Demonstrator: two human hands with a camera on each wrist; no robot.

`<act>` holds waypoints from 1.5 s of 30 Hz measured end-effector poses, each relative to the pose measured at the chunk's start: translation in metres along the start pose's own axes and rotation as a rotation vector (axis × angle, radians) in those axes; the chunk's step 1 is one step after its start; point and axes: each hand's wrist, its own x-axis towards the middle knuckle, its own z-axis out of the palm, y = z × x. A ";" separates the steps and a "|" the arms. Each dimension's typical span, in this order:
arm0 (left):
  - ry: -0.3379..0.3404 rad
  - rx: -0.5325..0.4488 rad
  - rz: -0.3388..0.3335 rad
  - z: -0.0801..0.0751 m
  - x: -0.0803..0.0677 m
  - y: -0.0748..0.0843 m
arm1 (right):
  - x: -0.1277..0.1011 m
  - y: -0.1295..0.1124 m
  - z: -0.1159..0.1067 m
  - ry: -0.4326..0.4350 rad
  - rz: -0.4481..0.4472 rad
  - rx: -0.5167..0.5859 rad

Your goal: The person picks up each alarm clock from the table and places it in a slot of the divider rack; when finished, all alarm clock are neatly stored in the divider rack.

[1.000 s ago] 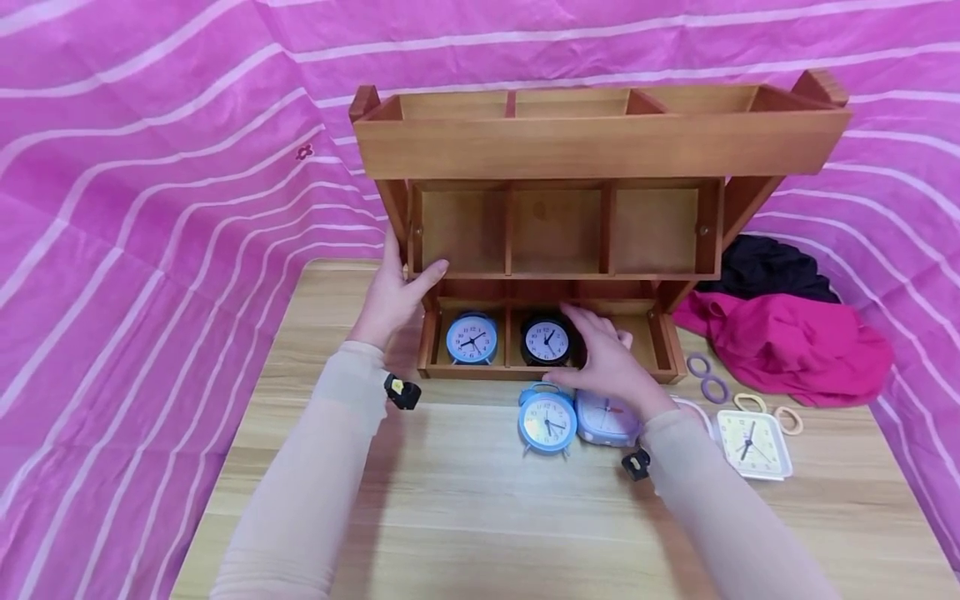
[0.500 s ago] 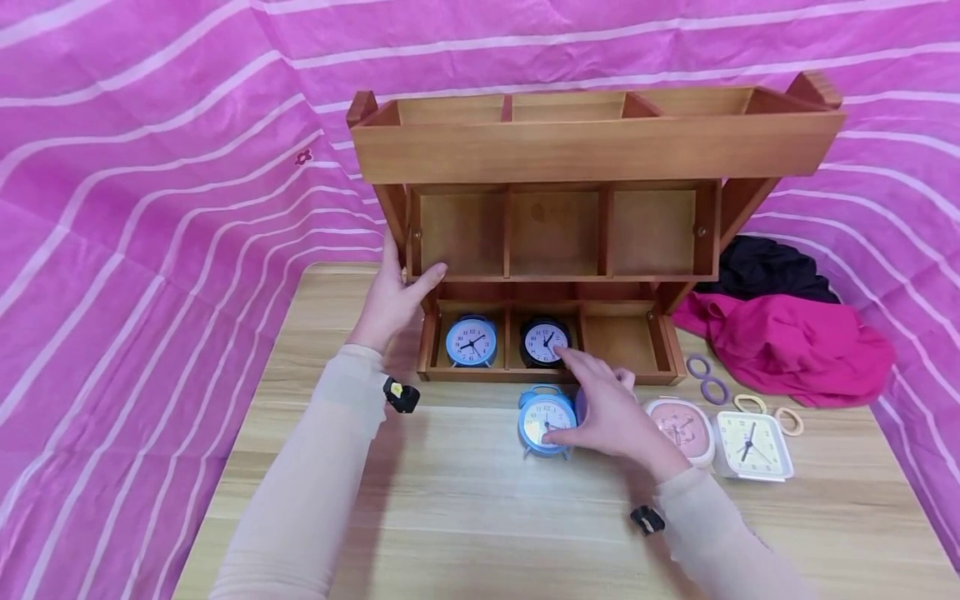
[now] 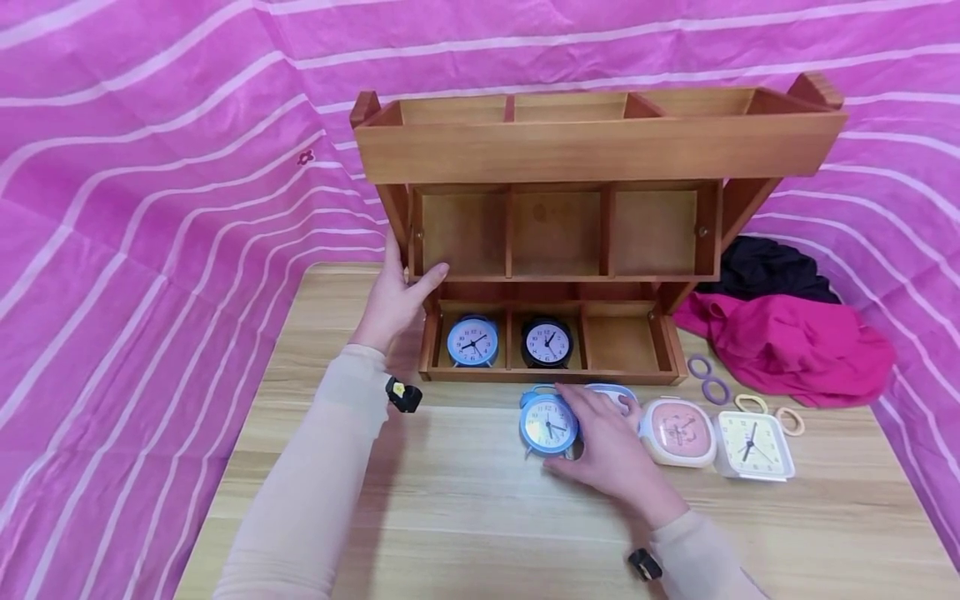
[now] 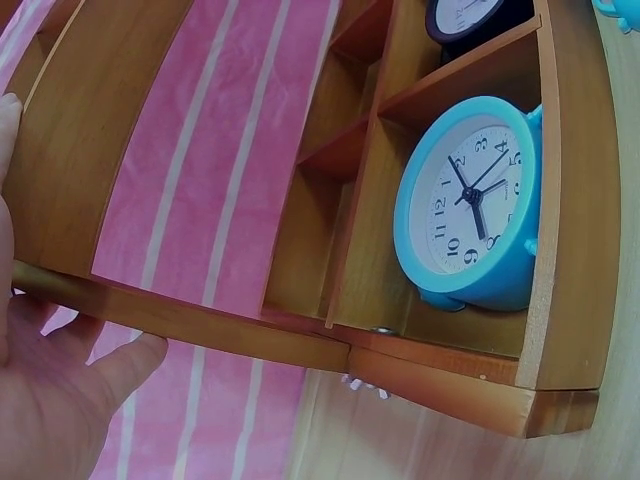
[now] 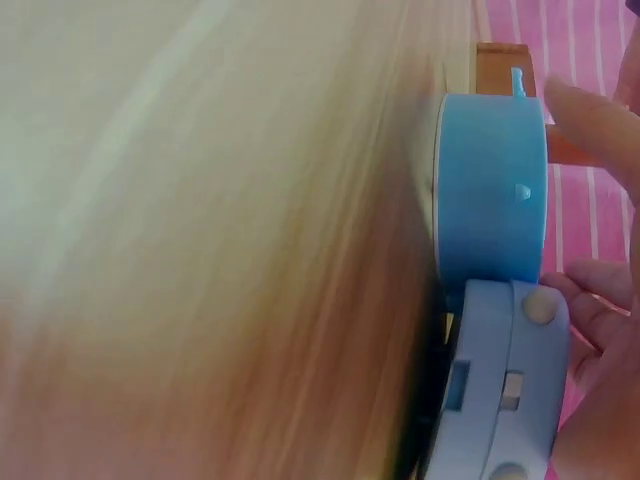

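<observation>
My left hand (image 3: 392, 298) grips the left side of the tiered wooden rack (image 3: 600, 150), thumb on the middle tray's end. On the table before the rack, my right hand (image 3: 607, 446) hovers over a light blue twin-bell alarm clock (image 3: 549, 423), thumb and index finger spread at its right side. It partly hides a lavender alarm clock (image 3: 615, 390), which shows beside the blue clock in the right wrist view. The bottom tray holds a blue alarm clock (image 3: 472, 342) in its left compartment and a black alarm clock (image 3: 547, 343) in the middle one.
Right of the lavender clock stand a pink-faced alarm clock (image 3: 681, 432) and a square white alarm clock (image 3: 753, 446). Behind them lie purple rings (image 3: 715, 390), yellowish rings (image 3: 788, 421), a magenta cloth (image 3: 802, 350) and a black cloth (image 3: 780, 271). Pink striped fabric surrounds the table.
My right hand has left the black clock in the middle compartment and come down toward me, over the light blue clock on the table. My left hand stays on the rack.
</observation>
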 end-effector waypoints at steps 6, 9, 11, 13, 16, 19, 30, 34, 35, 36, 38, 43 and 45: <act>-0.003 0.017 -0.006 0.000 -0.001 0.001 | 0.005 -0.004 0.001 -0.022 0.014 -0.081; -0.003 0.018 -0.001 0.001 0.001 -0.001 | 0.006 -0.004 0.001 -0.016 0.016 -0.111; 0.000 0.022 0.002 0.001 0.005 -0.006 | 0.007 -0.004 0.001 -0.011 0.015 -0.116; 0.006 0.032 0.002 0.001 0.009 -0.012 | 0.007 -0.004 0.001 -0.009 0.016 -0.117; 0.013 0.042 0.009 0.001 0.015 -0.022 | 0.008 -0.004 0.001 -0.010 0.020 -0.109; 0.016 0.043 0.026 0.001 0.018 -0.028 | 0.008 -0.004 0.000 -0.011 0.019 -0.104; 0.019 0.049 0.028 0.001 0.017 -0.028 | 0.010 -0.001 0.002 0.001 -0.017 -0.069; 0.016 0.046 0.016 0.001 0.012 -0.018 | 0.009 -0.002 0.000 -0.001 -0.023 -0.004; 0.013 0.043 0.011 0.001 0.009 -0.013 | 0.009 -0.003 0.000 -0.004 -0.022 0.021; 0.011 0.043 0.006 0.001 0.007 -0.009 | 0.009 -0.004 -0.001 -0.007 -0.020 0.048; 0.007 0.045 0.005 0.001 0.003 -0.004 | 0.009 -0.006 -0.003 -0.011 -0.012 0.094; 0.010 0.046 0.004 0.001 0.004 -0.007 | 0.008 -0.010 -0.010 -0.005 0.004 0.153; 0.011 0.041 -0.004 0.000 0.004 -0.007 | 0.008 -0.011 -0.014 0.005 0.003 0.157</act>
